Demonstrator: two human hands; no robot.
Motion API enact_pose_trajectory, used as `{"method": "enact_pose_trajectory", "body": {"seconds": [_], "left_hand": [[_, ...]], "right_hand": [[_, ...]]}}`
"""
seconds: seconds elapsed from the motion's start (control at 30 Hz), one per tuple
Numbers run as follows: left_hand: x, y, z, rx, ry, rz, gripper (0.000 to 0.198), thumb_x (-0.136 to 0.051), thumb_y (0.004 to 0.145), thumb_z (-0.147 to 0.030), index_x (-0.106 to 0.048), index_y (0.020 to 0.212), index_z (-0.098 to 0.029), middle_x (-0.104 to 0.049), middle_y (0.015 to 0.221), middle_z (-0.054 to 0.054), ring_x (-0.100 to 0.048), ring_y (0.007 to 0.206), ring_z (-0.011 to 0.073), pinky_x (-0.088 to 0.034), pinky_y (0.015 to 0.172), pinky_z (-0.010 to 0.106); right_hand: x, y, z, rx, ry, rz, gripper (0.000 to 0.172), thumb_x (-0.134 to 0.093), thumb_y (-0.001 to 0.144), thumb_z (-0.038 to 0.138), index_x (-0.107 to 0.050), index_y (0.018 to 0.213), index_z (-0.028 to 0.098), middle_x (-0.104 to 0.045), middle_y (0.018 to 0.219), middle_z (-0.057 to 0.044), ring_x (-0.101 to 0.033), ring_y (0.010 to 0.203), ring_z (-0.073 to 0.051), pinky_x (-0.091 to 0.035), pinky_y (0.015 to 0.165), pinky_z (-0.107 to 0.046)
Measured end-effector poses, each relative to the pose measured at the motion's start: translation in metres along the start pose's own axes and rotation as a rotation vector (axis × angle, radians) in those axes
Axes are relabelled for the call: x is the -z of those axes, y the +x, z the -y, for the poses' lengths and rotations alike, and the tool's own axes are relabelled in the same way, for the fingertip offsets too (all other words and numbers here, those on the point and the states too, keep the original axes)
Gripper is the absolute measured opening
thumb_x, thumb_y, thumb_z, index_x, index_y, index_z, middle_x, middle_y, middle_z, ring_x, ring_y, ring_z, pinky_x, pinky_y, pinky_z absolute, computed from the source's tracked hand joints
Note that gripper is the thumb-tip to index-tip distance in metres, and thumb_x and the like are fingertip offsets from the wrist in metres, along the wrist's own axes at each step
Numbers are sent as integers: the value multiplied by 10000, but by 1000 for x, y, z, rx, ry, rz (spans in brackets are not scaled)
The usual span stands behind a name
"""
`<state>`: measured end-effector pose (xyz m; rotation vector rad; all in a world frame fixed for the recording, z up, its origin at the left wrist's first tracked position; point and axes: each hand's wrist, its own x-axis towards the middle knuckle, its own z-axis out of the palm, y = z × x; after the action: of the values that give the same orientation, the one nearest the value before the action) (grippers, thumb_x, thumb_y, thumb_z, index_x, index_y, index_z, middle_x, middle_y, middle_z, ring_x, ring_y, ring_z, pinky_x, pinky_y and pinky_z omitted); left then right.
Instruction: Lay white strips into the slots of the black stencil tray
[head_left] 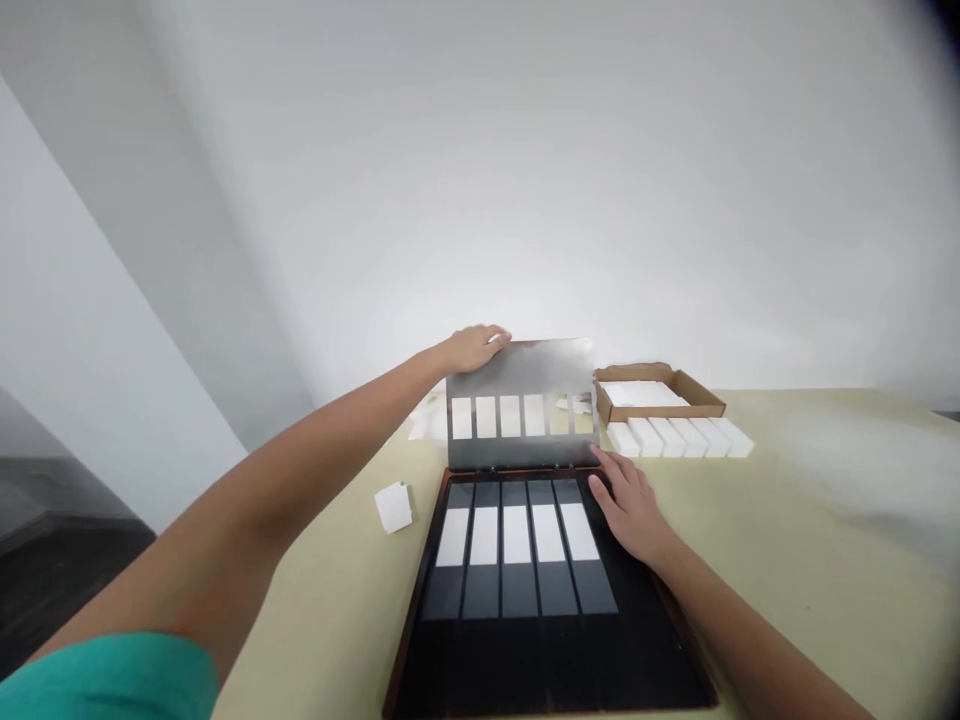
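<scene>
Plain white walls surround a pale yellow-green counter, where a black rectangular board with a brown edge lies flat. From its far edge rises a grey metal plate with rectangular windows. The left hand has its fingers bent over the plate's upper left corner, gripping it – apparently to keep it from falling shut. The right hand is loosely open, grasping nothing, and lies along the board's far right side, perhaps steadying it. Five white rectangular pieces sit side by side on dark grey strips, left of the right hand and nearer the wearer than the left – likely spaced by those strips.
</scene>
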<state>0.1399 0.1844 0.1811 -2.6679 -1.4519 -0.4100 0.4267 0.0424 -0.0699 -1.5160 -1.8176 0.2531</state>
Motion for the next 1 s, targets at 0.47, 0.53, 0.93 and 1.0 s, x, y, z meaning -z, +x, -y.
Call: {"method": "enact_pose_trajectory", "body": {"seconds": [0.47,0.53,0.93,1.0], "left_hand": [[-100,-266,7,-445,-275,-131,295,-447,1037,-271,-689,1195,-212,-756,1153,82,-591,1064,254,-411,929,429],[-104,-269,6,-423,-311,-112,296,-456,1046,-270,-677,1236,-219,-748,1181,74,-584,1071,254,-393,935,432],[-110,-272,2,-334,-426,-81,290,-419,1079,-196,-695,1159,-234,-759,1116,29,-584,1036,237,-315,918,444],[-113,-272,1,-322,-436,-95,292,-415,1078,-197,-697,1148,-231,-760,1092,31,-584,1011,236,-317,894,443]], "right_hand": [[35,1,48,114,-160,-57,399,-454,1038,535,-623,1356,364,-551,1491,-69,-420,1422,-364,-285,1163,-650],[44,3,83,217,-186,39,375,-515,1020,563,-653,1306,363,-605,1433,-67,-456,1391,-360,-288,1159,-635],[-11,13,212,663,-316,658,814,-681,771,839,-699,1189,141,-705,1156,-166,-564,1171,-364,-198,1205,-669],[-17,11,209,667,-335,665,843,-667,749,870,-704,1164,138,-707,1109,-160,-568,1147,-359,-203,1206,-670]]}}
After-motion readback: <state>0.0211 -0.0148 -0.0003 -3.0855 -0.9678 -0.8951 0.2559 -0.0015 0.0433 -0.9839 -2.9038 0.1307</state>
